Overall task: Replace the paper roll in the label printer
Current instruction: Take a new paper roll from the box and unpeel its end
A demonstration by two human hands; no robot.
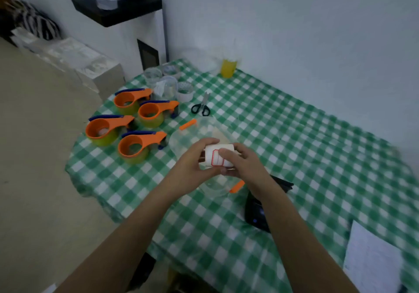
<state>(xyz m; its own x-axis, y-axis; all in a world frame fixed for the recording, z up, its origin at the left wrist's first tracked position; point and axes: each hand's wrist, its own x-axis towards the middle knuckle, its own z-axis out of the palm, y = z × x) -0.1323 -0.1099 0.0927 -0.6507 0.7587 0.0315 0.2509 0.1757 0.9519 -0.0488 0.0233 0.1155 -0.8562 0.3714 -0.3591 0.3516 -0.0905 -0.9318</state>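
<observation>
Label roll (218,156): clamped between left hand (192,168) and right hand (243,164). Likely light, crushable; loose end may unwind. Best held by end faces.

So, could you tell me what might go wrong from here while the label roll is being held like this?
The label roll is held in the air between both hands, left and right, above a clear container. If it slips, it could drop in or unwind. The label printer lies partly hidden under the right forearm, so an arm movement might nudge it.
</observation>
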